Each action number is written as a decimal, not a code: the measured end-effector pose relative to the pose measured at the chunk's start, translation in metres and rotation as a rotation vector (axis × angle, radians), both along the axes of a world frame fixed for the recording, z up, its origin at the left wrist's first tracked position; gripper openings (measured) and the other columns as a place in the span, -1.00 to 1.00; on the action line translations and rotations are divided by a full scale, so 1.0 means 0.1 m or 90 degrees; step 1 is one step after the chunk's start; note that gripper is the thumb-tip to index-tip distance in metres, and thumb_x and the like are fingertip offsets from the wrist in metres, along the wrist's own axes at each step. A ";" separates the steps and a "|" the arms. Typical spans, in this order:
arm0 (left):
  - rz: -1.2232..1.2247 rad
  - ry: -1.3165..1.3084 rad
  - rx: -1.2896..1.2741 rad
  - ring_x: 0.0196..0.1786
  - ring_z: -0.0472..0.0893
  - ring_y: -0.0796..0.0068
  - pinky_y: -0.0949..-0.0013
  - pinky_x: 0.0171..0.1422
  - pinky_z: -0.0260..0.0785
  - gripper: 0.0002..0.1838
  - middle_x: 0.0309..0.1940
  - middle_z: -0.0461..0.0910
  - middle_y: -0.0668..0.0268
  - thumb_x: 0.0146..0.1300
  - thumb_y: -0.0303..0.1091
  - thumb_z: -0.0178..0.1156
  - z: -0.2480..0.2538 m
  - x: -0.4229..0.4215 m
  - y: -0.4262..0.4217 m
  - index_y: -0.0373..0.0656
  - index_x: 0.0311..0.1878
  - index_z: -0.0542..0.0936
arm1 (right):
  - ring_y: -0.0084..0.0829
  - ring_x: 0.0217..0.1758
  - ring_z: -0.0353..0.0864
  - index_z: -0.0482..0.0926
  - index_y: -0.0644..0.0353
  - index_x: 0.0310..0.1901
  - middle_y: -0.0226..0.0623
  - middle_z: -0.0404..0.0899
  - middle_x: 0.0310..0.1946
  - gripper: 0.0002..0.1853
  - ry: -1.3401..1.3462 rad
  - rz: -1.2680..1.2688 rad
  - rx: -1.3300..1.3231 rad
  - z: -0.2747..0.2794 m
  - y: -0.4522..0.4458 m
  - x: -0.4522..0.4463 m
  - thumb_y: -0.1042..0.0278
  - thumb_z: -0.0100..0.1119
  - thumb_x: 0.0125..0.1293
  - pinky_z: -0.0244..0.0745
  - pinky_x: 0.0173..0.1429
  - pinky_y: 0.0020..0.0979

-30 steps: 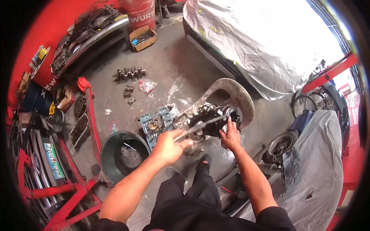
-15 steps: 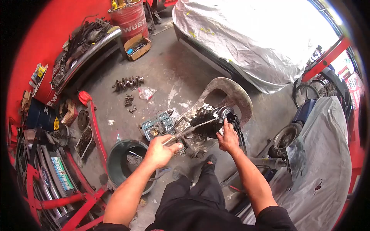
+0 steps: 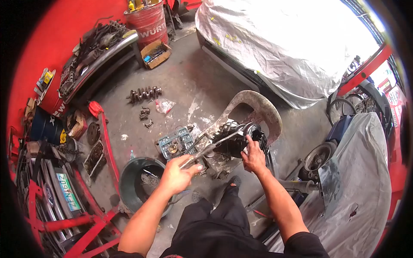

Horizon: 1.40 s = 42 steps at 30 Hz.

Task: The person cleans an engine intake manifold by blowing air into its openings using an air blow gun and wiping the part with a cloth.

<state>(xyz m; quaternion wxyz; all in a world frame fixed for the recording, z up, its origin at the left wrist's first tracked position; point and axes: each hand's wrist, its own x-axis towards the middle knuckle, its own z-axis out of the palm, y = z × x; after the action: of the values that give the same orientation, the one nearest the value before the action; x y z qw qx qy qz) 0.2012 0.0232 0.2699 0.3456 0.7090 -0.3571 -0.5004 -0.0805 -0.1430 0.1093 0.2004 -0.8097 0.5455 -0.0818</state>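
- By the left hand (image 3: 175, 173), a long metal tool (image 3: 209, 148) is held; the grip is closed around its near end.
- The tool is best held firm and straight, and pushed gently, so that a slip is not made.
- The dark engine part (image 3: 228, 148) is set just ahead of the right hand (image 3: 254, 157) and seems to be held up by the worn chair (image 3: 277, 118). The tool's tip is pointed at its round end; whether it is touched cannot be told.
- By the right hand, the part's near side seems to be touched; whether anything is gripped cannot be told. Its fingers are best tucked away from the tip.
- At the left, a red metal frame (image 3: 109, 155) is seen.
- Next, a dark bucket (image 3: 121, 180) is set on the gray floor (image 3: 180, 69), which is spotted with white.
- Farther off, a bumpy metal shaft (image 3: 145, 93) is laid down.
- At the right, a car is covered by a shiny sheet (image 3: 275, 47).
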 end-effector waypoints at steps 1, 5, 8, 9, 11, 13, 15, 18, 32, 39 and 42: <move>0.020 0.018 0.027 -0.49 0.54 0.57 0.37 -0.31 0.44 -0.67 -0.45 0.64 0.33 0.27 -0.24 0.45 0.04 0.03 0.06 -0.25 -0.03 0.67 | 0.09 0.16 0.57 0.09 -0.11 0.55 -0.04 0.43 0.12 -0.12 0.012 0.017 0.005 -0.03 -0.02 -0.02 0.16 0.36 0.26 0.49 0.20 0.01; 0.079 0.091 -0.001 -0.61 0.47 0.64 0.44 -0.47 0.39 -0.64 -0.43 0.63 0.37 0.29 -0.24 0.45 -0.21 0.07 0.37 -0.21 0.05 0.66 | 0.14 0.13 0.61 0.15 -0.17 0.53 0.00 0.43 0.11 -0.15 0.020 0.021 0.092 0.14 -0.12 0.09 0.15 0.38 0.26 0.52 0.18 0.04; 0.098 0.121 -0.005 -0.57 0.48 0.66 0.46 -0.44 0.40 -0.62 -0.43 0.61 0.41 0.30 -0.23 0.45 -0.26 0.02 0.52 -0.25 0.07 0.64 | 0.20 0.13 0.60 0.07 -0.28 0.57 0.08 0.42 0.15 -0.10 0.068 0.034 0.112 0.22 -0.21 0.22 0.12 0.36 0.26 0.50 0.22 0.07; 0.105 0.123 -0.002 -0.56 0.48 0.67 0.46 -0.44 0.40 -0.61 -0.43 0.61 0.41 0.30 -0.23 0.45 -0.33 0.02 0.59 -0.26 0.07 0.64 | 0.21 0.13 0.60 0.05 -0.30 0.58 0.10 0.41 0.15 -0.08 0.089 0.043 0.115 0.19 -0.23 0.26 0.12 0.36 0.27 0.50 0.23 0.08; 0.152 0.152 -0.023 -0.54 0.48 0.67 0.46 -0.43 0.40 -0.61 -0.42 0.61 0.42 0.31 -0.23 0.44 -0.50 0.00 0.75 -0.26 0.08 0.64 | 0.23 0.14 0.59 0.02 -0.30 0.59 0.13 0.41 0.18 -0.06 0.092 0.050 0.109 0.12 -0.30 0.25 0.12 0.35 0.26 0.50 0.23 0.08; 0.197 0.170 -0.022 -0.54 0.47 0.68 0.46 -0.43 0.40 -0.61 -0.42 0.62 0.43 0.32 -0.22 0.43 -0.58 0.00 0.86 -0.25 0.09 0.64 | 0.20 0.14 0.59 0.05 -0.22 0.58 0.11 0.42 0.17 -0.08 0.074 0.076 0.062 0.03 -0.37 0.24 0.13 0.36 0.25 0.51 0.22 0.07; 0.180 0.206 -0.010 -0.44 0.55 0.63 0.45 -0.34 0.48 -0.70 -0.21 0.72 0.30 0.40 -0.39 0.31 -0.65 -0.04 0.97 -0.31 0.12 0.59 | 0.14 0.17 0.60 0.07 -0.12 0.57 0.08 0.47 0.17 -0.09 0.047 0.091 0.043 0.02 -0.41 0.24 0.16 0.36 0.25 0.51 0.23 0.05; 0.131 0.286 -0.023 -0.45 0.55 0.62 0.44 -0.29 0.48 -0.69 -0.20 0.72 0.26 0.43 -0.34 0.29 -0.96 -0.15 1.12 -0.31 0.13 0.59 | 0.15 0.20 0.59 0.08 -0.10 0.57 0.12 0.46 0.22 -0.10 0.055 0.087 0.035 0.02 -0.48 0.29 0.17 0.35 0.25 0.49 0.26 0.04; 0.287 0.085 -0.066 -0.40 0.66 0.49 0.34 -0.21 0.52 -0.58 -0.28 0.72 0.26 0.37 -0.17 0.37 -1.72 -1.18 1.37 -0.20 0.18 0.63 | 0.17 0.27 0.51 0.09 -0.27 0.60 0.18 0.49 0.17 -0.18 0.097 0.160 0.047 -0.01 -0.87 0.58 0.14 0.23 0.36 0.38 0.36 0.04; 0.323 -0.012 -0.093 -0.12 0.70 -0.08 0.09 -0.10 0.54 -0.59 -0.20 0.72 0.05 0.35 0.01 0.32 -1.98 -1.67 1.12 -0.13 0.04 0.63 | 0.17 0.37 0.46 0.12 -0.14 0.60 0.25 0.49 0.26 -0.19 0.090 0.199 -0.005 -0.13 -1.02 0.48 0.09 0.20 0.36 0.32 0.45 -0.02; 0.344 -0.016 -0.109 -0.16 0.69 -0.11 0.05 -0.13 0.53 -0.62 -0.22 0.71 0.05 0.35 0.00 0.32 -2.14 -1.80 1.06 -0.11 0.00 0.63 | 0.14 0.37 0.48 0.13 -0.12 0.60 0.19 0.53 0.25 -0.19 0.097 0.195 0.001 -0.02 -0.89 0.56 0.11 0.20 0.35 0.31 0.46 -0.06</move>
<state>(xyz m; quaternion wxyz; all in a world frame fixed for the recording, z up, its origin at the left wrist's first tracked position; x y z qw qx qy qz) 0.0216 0.1290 0.0563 0.5206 0.7530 -0.2006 -0.3490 -0.0244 -0.2320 0.1070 0.1690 -0.8870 0.4296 0.0112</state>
